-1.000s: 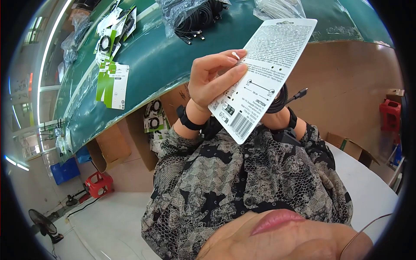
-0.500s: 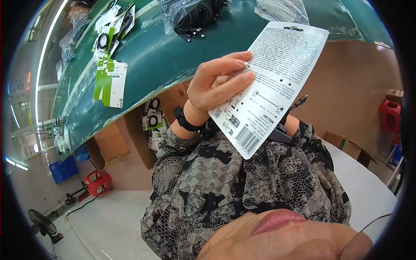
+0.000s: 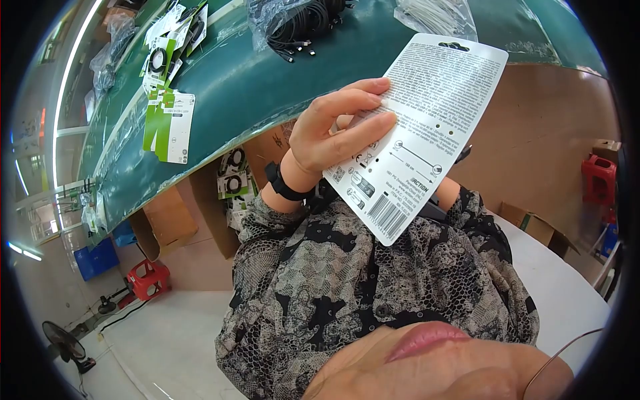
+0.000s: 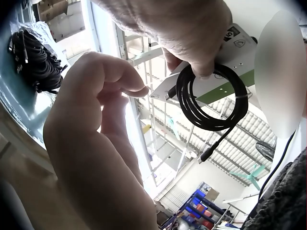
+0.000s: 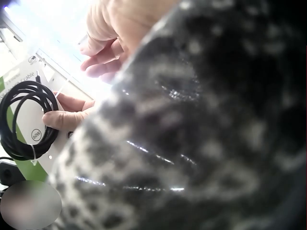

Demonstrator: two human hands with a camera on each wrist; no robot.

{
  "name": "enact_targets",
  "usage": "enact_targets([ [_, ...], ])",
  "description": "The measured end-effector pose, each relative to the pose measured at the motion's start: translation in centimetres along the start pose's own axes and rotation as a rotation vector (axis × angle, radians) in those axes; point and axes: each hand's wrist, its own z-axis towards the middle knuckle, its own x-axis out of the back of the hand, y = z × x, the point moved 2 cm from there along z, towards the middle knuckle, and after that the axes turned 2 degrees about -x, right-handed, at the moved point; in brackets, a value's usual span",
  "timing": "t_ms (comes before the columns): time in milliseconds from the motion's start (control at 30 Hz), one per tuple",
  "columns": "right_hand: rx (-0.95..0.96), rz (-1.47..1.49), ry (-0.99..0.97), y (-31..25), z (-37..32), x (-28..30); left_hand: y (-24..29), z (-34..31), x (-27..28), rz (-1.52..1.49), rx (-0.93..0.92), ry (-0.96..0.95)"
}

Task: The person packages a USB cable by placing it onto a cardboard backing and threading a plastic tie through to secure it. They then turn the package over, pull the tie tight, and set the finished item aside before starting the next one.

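In the head view my left hand [image 3: 333, 130] is bent at the back of a white printed card [image 3: 440, 100], thumb and index tips over it. A thin white tie [image 5: 63, 87] runs from the card toward my left fingers in the right wrist view; its end is hidden, but they seem to pinch it. My right hand [image 4: 192, 28] grips the card, its thumb pressing beside the coiled black cable [image 4: 184, 103] on the green-banded front. One connector [image 4: 206, 155] dangles below the coil. From the head, the card hides most of the right hand.
On the green table [image 3: 267, 100] lie carded cables [image 3: 177, 130], a bundle of black cables [image 3: 300, 30] and a bag of white ties [image 3: 437, 17]. Below its edge are cardboard boxes [image 3: 167, 217] with more carded cables [image 3: 233, 183]. A red stool [image 3: 148, 280] stands lower left.
The card has moved slightly right and toward the camera, now covering more of my right hand and the cable coil. My left hand has shifted slightly right with it.
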Motion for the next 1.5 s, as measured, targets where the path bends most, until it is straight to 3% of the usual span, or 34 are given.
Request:
enact_targets([
  [467, -0.079, 0.367, 0.075, 2.0, -0.7, 1.7, 0.0, 0.3, 0.4, 0.005, -0.013, -0.090],
  [633, -0.108, 0.497, 0.100, 2.8, -1.4, 2.2, -0.2, 0.0, -0.2, 0.015, -0.011, -0.042],
  [700, -0.115, 0.523, 0.102, 3.0, -0.7, 2.5, -0.8, 0.1, -0.3, 0.222, 0.136, 0.039],
  [767, 0.167, 0.282, -0.086, 2.4, 1.0, 4.7, -1.5, -0.4, -0.9, 0.332, 0.212, 0.084],
  [800, 0.307, 0.157, -0.180, 2.1, 1.3, 5.2, -2.7, -1.4, -1.4, 0.105, 0.465, 0.280],
  [833, 0.306, 0.154, -0.182, 1.5, 1.3, 4.7, -3.8, -2.4, -2.1, -0.132, 0.711, 0.472],
  [867, 0.470, -0.276, -0.099, 0.3, 1.2, 4.0, -4.7, -3.4, -2.9, -0.381, 0.952, 0.660],
  [933, 0.763, -1.148, 0.082, -1.8, 1.1, 2.1, -5.3, -3.5, -3.7, -0.489, 0.977, 0.702],
  [1000, 0.806, -1.171, 0.014, -2.3, 2.1, 1.5, -5.6, -3.6, -4.4, -0.699, 1.018, 0.781],
  [1100, 0.889, -1.201, -0.131, -2.7, 3.8, 0.9, -5.5, -4.2, -4.9, -0.710, 1.050, 0.785],
  [1200, 0.843, -1.120, 0.055, -3.4, 4.8, 0.9, -5.4, -4.8, -5.2, -0.713, 1.072, 0.766],
  [1333, 0.667, -1.023, 0.109, -4.4, 6.2, 2.2, -5.4, -4.9, -5.4, -0.724, 1.069, 0.740],
  [1500, 0.663, -1.174, 0.139, -5.3, 5.8, 1.6, -5.4, -4.5, -5.7, -0.724, 1.063, 0.811],
])
